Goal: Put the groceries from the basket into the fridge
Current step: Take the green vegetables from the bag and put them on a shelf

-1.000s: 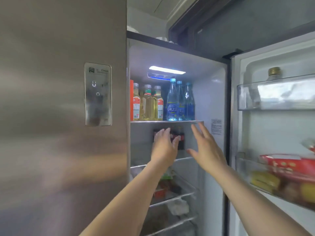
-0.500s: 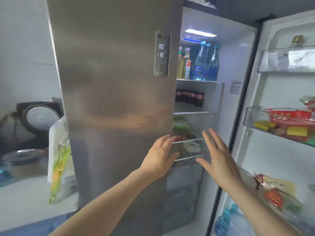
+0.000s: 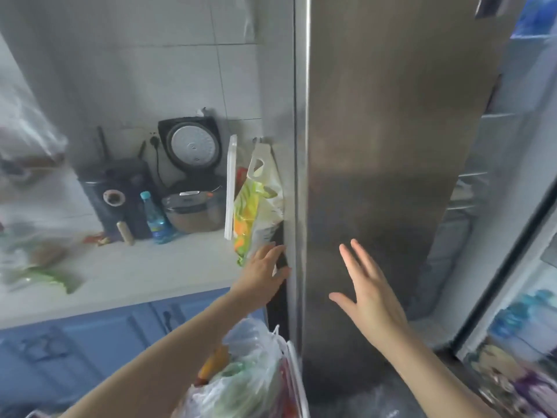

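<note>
Low in front of the person, thin crinkled plastic bags of groceries (image 3: pixel 241 384) bulge from the white-rimmed basket (image 3: pixel 297 384), touching the brushed-steel fridge door (image 3: pixel 391 146). Left hand (image 3: pixel 265 279) and right hand (image 3: pixel 369 292) hang above with fingers spread, each grip loose and holding nothing. Beyond, the pale counter (image 3: pixel 135 273) carries a round rice cooker (image 3: pixel 193 188).

Soft daylight, heavy motion blur at edges, wide-angle distortion.
</note>
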A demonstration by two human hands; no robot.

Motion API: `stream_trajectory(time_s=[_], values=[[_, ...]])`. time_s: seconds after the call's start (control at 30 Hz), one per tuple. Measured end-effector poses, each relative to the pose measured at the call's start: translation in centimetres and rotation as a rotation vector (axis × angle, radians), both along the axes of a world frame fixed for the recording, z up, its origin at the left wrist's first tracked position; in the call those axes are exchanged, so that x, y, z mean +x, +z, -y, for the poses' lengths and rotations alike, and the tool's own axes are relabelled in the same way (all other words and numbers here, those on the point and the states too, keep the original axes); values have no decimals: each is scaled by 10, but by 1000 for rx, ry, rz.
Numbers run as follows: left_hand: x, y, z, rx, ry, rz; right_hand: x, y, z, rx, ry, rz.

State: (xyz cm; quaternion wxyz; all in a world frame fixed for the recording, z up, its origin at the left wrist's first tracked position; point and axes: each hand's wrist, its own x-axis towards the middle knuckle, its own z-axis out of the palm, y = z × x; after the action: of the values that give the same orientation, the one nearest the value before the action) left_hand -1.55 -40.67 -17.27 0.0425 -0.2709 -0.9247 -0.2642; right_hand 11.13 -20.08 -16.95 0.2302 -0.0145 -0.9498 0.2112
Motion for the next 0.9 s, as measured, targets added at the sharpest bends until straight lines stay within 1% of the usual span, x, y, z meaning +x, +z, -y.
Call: stream_trajectory(time_s=[0.17,0.33,0.6,0.73,0.8,0.9], values=[[0,-36,115,-55,139,107,-8,-38,105,-46,125,88],[17,-76,175,-103,249,216,-7,-75,165,-15,235,211],[27,-140,199,-169,251,371,-15,-125,200,43,250,287],[22,-165,194,-276,140,442,-31,-149,213,46,245,295],[19,-181,195,-323,94,490,-44,-160,220,8,230,291],[8,-196,196,-462,32,556,-62,-179,233,-13,192,295]])
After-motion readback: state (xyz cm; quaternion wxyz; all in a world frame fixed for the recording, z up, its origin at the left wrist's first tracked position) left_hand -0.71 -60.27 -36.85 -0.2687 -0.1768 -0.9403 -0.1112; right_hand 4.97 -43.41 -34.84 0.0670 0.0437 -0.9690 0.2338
